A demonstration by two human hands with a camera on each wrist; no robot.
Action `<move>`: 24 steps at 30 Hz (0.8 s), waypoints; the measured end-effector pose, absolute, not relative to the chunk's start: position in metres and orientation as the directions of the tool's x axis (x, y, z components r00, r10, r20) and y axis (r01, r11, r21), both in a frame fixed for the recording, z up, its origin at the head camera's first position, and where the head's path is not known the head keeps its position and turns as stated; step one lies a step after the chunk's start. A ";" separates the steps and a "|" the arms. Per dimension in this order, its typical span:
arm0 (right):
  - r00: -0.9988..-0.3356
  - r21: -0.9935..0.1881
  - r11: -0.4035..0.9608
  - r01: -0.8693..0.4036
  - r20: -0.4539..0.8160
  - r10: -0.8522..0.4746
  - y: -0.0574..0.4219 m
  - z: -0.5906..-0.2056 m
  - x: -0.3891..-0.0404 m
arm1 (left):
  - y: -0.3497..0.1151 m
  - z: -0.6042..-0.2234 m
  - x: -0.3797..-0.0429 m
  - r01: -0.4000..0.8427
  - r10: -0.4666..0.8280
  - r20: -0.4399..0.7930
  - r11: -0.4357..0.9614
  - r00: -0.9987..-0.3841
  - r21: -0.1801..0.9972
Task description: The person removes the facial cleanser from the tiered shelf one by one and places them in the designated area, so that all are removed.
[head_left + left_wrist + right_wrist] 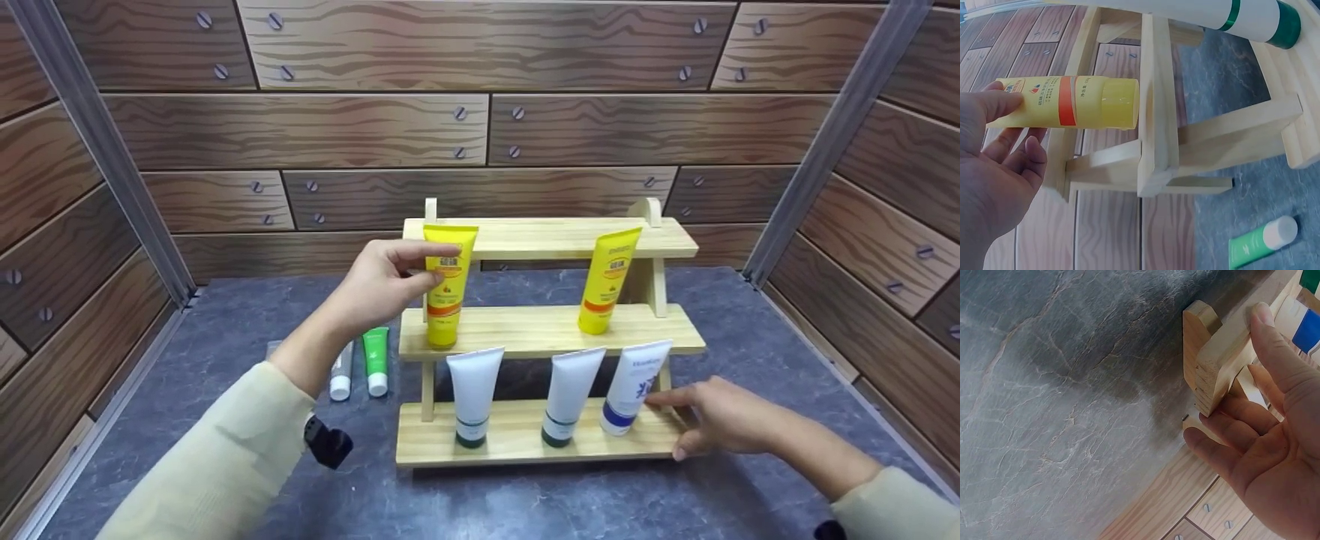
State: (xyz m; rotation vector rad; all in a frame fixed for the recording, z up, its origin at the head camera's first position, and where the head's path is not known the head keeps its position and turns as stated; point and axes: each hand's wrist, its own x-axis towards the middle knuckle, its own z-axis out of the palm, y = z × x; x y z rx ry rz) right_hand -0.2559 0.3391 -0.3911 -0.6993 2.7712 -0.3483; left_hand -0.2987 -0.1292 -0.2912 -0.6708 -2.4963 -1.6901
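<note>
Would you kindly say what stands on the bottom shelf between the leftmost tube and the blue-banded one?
In the head view, a second green-capped tube stands there on the bottom shelf, nearer the blue-banded tube.

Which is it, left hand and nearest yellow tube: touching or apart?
Touching: left wrist view shows the left hand holding the yellow tube, thumb across its print.

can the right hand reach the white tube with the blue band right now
Probably yes: the right hand holds the bottom shelf close beside the blue-banded tube, nothing visible between them, though it must let go first.
</note>
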 end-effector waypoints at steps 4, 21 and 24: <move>-0.841 -0.295 0.841 -0.454 -0.171 -0.514 0.340 -0.392 -0.256 | -0.138 -0.290 -0.297 0.374 0.306 0.286 0.285 -0.908 0.883; -0.853 -0.266 0.859 -0.437 -0.179 -0.490 0.340 -0.392 -0.256 | -0.178 -0.292 -0.288 0.413 0.233 0.353 0.310 -0.906 0.856; -0.853 -0.253 0.862 -0.440 -0.182 -0.489 0.339 -0.391 -0.257 | -0.188 -0.293 -0.286 0.407 0.221 0.351 0.314 -0.910 0.857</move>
